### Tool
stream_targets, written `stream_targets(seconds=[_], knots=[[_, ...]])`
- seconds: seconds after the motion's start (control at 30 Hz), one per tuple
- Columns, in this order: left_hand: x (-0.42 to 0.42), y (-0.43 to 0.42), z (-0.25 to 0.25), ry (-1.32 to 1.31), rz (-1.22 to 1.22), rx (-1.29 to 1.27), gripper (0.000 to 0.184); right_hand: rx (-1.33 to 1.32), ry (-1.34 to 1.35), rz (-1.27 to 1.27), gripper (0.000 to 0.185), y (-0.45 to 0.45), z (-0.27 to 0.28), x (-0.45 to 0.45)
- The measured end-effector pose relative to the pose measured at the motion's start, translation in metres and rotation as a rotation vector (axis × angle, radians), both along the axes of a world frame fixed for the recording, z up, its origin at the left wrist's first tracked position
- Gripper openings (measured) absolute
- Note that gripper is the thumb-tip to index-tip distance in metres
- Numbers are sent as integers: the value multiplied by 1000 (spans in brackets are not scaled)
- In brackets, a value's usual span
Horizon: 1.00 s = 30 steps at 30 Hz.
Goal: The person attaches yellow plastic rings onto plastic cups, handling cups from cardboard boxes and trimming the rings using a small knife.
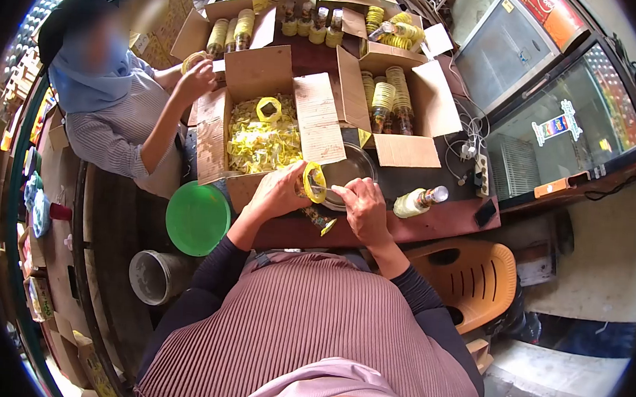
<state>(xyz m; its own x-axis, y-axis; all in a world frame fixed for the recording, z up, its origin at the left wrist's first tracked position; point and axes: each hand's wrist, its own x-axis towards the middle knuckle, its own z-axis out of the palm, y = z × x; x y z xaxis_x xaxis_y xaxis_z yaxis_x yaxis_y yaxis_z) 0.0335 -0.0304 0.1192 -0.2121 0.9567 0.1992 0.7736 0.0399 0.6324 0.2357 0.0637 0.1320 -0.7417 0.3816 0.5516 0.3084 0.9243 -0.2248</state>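
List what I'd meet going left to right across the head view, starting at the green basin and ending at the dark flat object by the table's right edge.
Green basin → left hand → yellow ring → right hand → bottle with yellowish wrapping → dark flat object.

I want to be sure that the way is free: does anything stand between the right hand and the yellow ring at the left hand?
No visible obstacle: only the thin utensil in the right hand lies across the gap towards the yellow ring at the left hand. The metal bowl shows beyond the gap.
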Motion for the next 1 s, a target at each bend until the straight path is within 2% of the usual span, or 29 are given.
stream_targets(seconds=[0.1,0.17,0.37,0.43,0.53,0.57,0.63,0.67,0.7,0.77,0.8,0.87,1.0], knots=[[-8,4,5,-25,-28,-102,66,48,-68,36,20,1,0,-4],[-17,7,-2,-50,-51,-72,65,143,-137,37,22,2,-5,-6],[-32,18,14,-234,-123,-124,65,220,-122,105,21,16,-16,-22],[-40,19,13,-291,-154,-159,68,209,-152,132,20,19,-18,-27],[-63,26,-20,-347,-353,-125,59,114,-159,148,20,22,-24,-37],[-69,26,-30,-346,-350,-125,59,18,-146,155,20,23,-24,-42],[-74,25,-28,-708,-366,-406,55,-81,-131,162,20,21,-24,-47],[-75,24,-35,-796,-389,-364,53,-21,-142,151,19,19,-24,-49],[-76,25,-38,-795,-389,-371,53,38,-152,138,18,16,-26,-51],[-79,26,-47,-435,-333,-331,52,46,-83,153,19,13,-32,-54],[-77,27,-37,-368,-319,-327,53,69,-96,146,18,13,-39,-53],[-77,28,-36,-379,-322,-357,53,88,-117,139,18,13,-51,-52],[-75,34,-41,-419,-290,-437,55,-84,-37,22,20,10,-63,-58]])
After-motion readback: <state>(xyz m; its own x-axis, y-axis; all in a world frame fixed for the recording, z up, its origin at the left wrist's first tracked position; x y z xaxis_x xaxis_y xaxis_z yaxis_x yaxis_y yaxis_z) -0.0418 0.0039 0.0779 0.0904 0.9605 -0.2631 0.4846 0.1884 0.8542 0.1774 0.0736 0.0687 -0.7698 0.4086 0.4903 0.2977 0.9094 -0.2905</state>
